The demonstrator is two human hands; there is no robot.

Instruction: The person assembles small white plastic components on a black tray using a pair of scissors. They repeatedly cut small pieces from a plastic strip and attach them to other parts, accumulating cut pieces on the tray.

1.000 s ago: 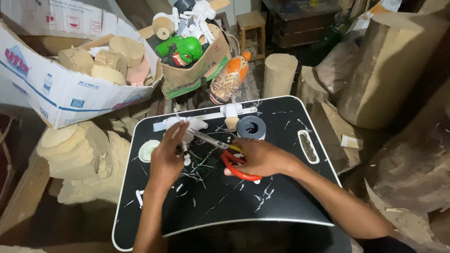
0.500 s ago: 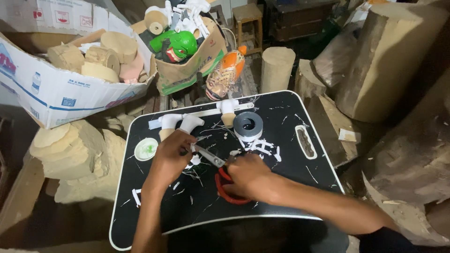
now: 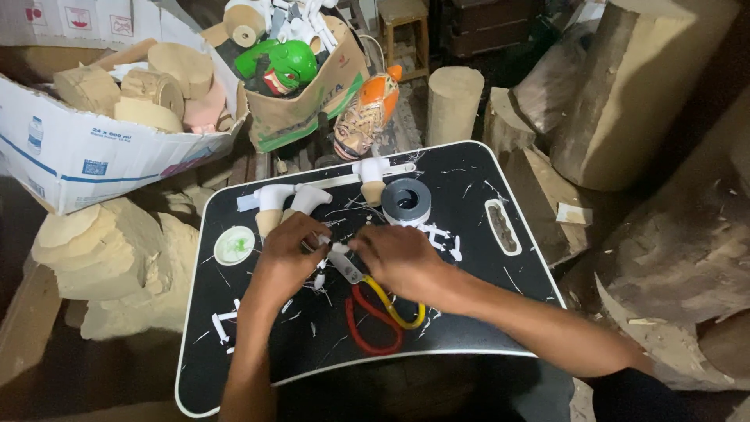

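On the black lap tray (image 3: 484, 312), mid-surface, your left hand (image 3: 285, 262) pinches a small white piece (image 3: 322, 239); your right hand (image 3: 398, 262) lies loosely curled over the scissors (image 3: 375, 305).

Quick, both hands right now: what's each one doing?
Left hand: fingers curled around a small white piece, held over the black tray.
Right hand: fingers pinching near the scissors; exact hold cannot be told.

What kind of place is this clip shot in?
Probably a small woodcarving or mask-making workshop: rough wood blocks around a black lap tray, a cardboard box of carved pieces, painted masks.
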